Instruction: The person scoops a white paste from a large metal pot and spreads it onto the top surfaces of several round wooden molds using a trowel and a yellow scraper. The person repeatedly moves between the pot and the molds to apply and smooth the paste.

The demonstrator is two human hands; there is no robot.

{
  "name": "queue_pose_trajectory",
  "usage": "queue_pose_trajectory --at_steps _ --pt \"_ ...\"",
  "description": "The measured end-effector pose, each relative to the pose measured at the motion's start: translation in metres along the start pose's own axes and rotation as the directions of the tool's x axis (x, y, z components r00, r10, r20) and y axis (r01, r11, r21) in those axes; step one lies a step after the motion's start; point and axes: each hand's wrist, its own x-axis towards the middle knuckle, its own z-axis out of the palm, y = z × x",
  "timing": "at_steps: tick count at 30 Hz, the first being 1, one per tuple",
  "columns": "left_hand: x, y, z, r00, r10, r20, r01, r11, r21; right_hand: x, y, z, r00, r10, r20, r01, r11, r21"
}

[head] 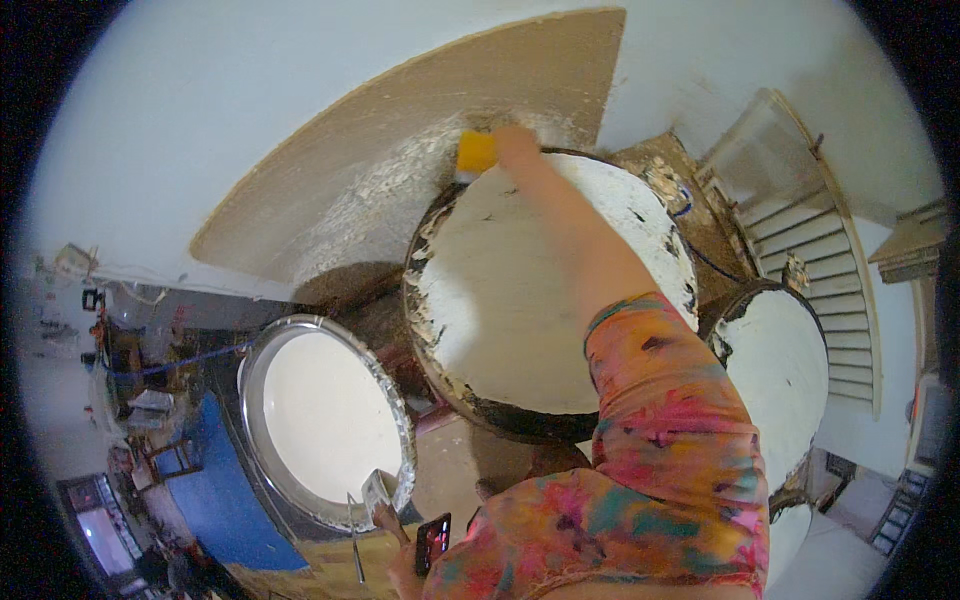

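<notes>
A large round griddle (570, 427) with a dark rim lies before me, its top covered by a smooth whitish layer. My right hand (517, 146) reaches across to its far edge, closed on a yellow flat tool (477, 151), perhaps a scraper; motion blurs both. Low on the left, my left hand (386, 517) grips a metal scoop or cup (377, 489) at the near rim of a steel basin (251, 405). White liquid, like batter, fills much of that basin. A thin metal rod (356, 544) leans at the basin's rim.
A curved brown panel (360, 127) with whitish splatter rises behind the griddle. A second coated round plate (776, 375) stands at the right, with part of another below it. A small device (433, 544) with a lit screen is beside my left wrist. Blue sheeting (217, 487) lies left.
</notes>
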Motion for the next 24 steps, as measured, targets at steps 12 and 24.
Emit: queue_pose_trajectory --at_steps 12,24 --pt "-0.031 -0.048 0.001 0.977 0.187 -0.100 -0.197 0.976 -0.090 -0.263 -0.239 -0.062 0.243 -0.864 0.441 0.827 0.422 0.371" --pt "-0.006 -0.051 -0.038 0.896 0.429 -0.113 -0.442 0.880 -0.173 -0.490 -0.115 -0.173 0.792 -0.298 0.533 0.261 0.954 0.146"
